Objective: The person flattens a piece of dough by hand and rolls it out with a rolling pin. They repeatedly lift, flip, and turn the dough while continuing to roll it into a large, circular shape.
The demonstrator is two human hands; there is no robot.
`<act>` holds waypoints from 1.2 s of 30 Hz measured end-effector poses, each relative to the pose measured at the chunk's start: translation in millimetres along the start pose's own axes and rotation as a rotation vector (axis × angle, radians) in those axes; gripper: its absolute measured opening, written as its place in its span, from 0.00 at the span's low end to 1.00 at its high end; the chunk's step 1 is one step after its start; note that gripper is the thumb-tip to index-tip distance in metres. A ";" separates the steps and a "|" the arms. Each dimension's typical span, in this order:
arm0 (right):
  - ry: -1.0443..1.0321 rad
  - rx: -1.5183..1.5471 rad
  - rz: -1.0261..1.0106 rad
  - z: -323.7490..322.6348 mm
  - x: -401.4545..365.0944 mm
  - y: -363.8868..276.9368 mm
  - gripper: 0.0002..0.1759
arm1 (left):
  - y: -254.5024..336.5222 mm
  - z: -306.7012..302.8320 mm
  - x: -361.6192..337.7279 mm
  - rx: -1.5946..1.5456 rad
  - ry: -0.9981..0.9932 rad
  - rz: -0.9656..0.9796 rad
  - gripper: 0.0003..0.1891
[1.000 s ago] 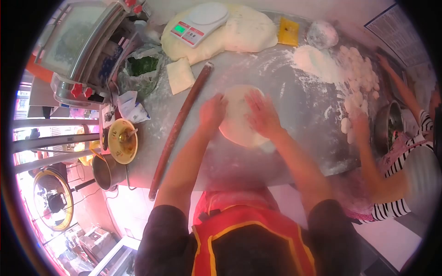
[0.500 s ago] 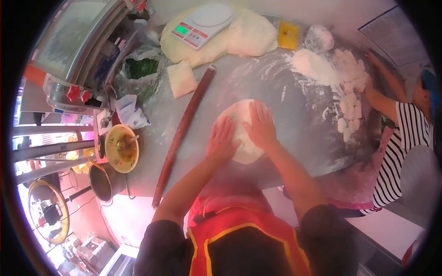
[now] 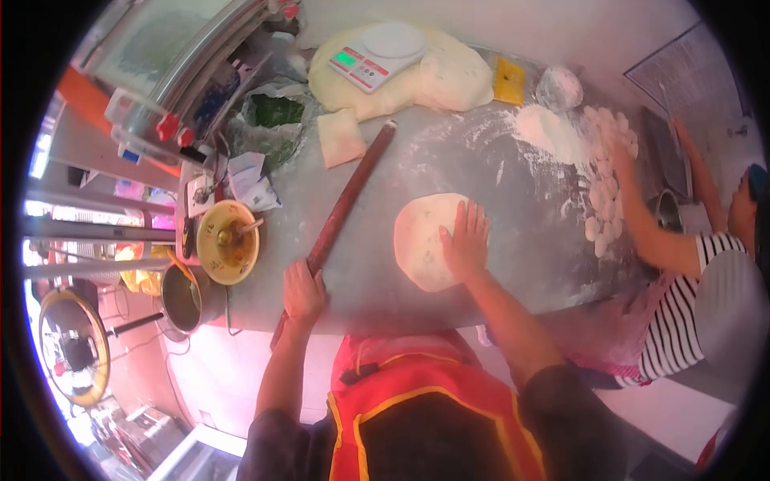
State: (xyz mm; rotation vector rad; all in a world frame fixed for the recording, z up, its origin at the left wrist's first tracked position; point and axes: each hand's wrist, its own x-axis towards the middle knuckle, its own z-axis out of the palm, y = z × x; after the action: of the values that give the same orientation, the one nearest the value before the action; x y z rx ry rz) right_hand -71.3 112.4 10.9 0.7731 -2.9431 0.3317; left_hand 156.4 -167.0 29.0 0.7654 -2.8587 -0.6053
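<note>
A flattened round of pale dough [image 3: 421,236] lies on the floured grey worktop [image 3: 513,184]. My right hand [image 3: 465,240] rests flat on the dough's right half, fingers spread. My left hand [image 3: 303,290] is closed around the near end of a long reddish-brown rolling pin [image 3: 349,196], which lies diagonally on the worktop to the left of the dough.
A big dough mass [image 3: 449,76] with a digital scale [image 3: 377,54] on it sits at the back. Flour pile [image 3: 549,128] and several small dough discs [image 3: 605,192] lie right, where another person's hand [image 3: 622,156] reaches. A yellow bowl [image 3: 228,252] and a metal pot [image 3: 183,298] stand left.
My left hand has left the dough and moved left and nearer, taking hold of the rolling pin's near end. My right hand stays pressed on the dough.
</note>
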 end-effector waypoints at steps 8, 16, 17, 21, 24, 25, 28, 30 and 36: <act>0.151 0.256 -0.242 -6.9 -32.7 45.3 0.40 | 99.8 4.4 -61.7 -0.166 -0.202 0.088 0.16; -0.127 0.169 -0.424 -25.3 18.2 22.2 0.36 | 88.2 10.1 -95.5 -0.065 -0.131 0.007 0.26; -0.104 0.121 -0.455 -12.1 50.2 6.4 0.36 | 75.0 6.9 -89.8 -0.049 -0.101 -0.021 0.26; 0.029 0.208 -0.461 12.3 140.8 -60.3 0.36 | 38.8 0.4 -58.1 -0.045 -0.003 -0.142 0.26; -0.053 0.227 -0.479 -5.1 120.4 -58.9 0.36 | 24.3 -4.5 -67.2 -0.030 -0.029 -0.120 0.27; -0.059 0.105 -0.537 9.3 84.1 -29.6 0.37 | 27.7 -8.1 -76.2 -0.021 -0.034 -0.073 0.27; -0.189 0.173 -0.416 -22.7 27.8 -1.0 0.35 | 37.7 -10.3 -85.7 -0.046 -0.062 -0.074 0.28; -0.075 0.221 -0.520 -7.3 69.1 -25.2 0.35 | 30.3 -14.0 -87.4 -0.026 -0.082 -0.140 0.29; 0.065 0.232 -0.607 17.8 197.2 -125.1 0.36 | -1.2 -20.4 -39.9 -0.025 0.008 -0.306 0.30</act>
State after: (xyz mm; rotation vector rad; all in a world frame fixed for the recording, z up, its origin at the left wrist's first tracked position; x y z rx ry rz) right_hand -181.4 -91.7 43.0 1.5819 -2.4668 0.6247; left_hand 195.9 -155.0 46.6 1.2097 -2.7403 -0.6684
